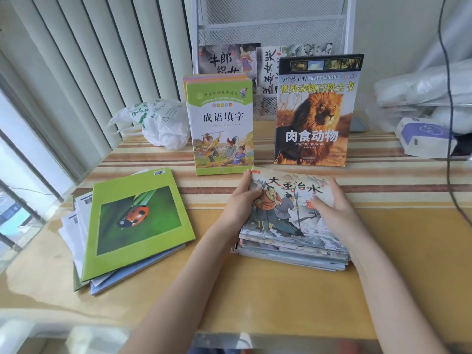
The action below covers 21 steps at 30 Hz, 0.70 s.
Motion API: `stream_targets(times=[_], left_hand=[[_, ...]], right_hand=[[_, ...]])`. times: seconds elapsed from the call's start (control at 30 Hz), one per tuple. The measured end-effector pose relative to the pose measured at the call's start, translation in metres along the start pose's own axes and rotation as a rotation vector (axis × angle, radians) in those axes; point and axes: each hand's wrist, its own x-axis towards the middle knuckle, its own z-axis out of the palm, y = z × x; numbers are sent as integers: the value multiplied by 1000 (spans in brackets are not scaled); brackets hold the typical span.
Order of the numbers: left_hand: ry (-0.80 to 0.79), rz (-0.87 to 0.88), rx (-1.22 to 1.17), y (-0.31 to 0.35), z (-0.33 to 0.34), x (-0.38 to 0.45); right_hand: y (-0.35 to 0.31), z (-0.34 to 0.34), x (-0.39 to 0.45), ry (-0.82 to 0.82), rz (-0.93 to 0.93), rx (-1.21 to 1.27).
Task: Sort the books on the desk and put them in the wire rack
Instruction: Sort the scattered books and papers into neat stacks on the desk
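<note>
A stack of thin picture books (293,241) is gripped from both sides on the desk (281,302). The left hand (242,200) is curled round the stack's left edge, with the thumb laid on the top cover. The right hand (332,208) is pressed against the right side, fingers bent over the top cover near its edge. The top cover is illustrated with two figures holding long tools.

To the left, a second, looser pile (107,246) is spread on the desk, topped by a green book with a ladybird photo (135,223); it is well apart from the hands.

Behind the gripped stack, two groups of books are stood upright on the desk in front of the white wire rack (270,26): a green-covered set (221,126) on the left and a lion-cover book (315,111) on the right. Two more picture books (263,62) are seen in the rack's lower pocket, partly hidden by the upright ones.

A crumpled plastic bag (155,121) is placed left of the green-covered set. A tissue pack (424,136) and white bundles (429,85) are seen at the far right.
</note>
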Motion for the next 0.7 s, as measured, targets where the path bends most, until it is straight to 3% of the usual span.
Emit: stream_targets(times=[0.17,0.27,0.33,0.4,0.47,0.53,0.6,0.7], left_hand=[[32,80,70,7,-2,-22],[158,358,449,15,-36,-48],[312,423,806,16,-75,-66],[474,264,1101,11,-113,-78],[617,3,1167,5,-143,-87],[651,-188,1192,-6,-162,-92],[605,-229,1284,-19,-169,-94],[548,-202,1280,-24,-173,-96]], right_hand=[[-4,-5,-2,100,5,-95],[-33,14,-18,252,-179,-272],[-57,49,-32,116,-352,-229],[-69,95,-41,-148,-394,-213],[-70,140,-42,-340,-312,-360],[-65,178,-42,-458,-227,-533],[-56,201,-44,-471,-206,-571],[-55,212,-53,-352,-208,-394]])
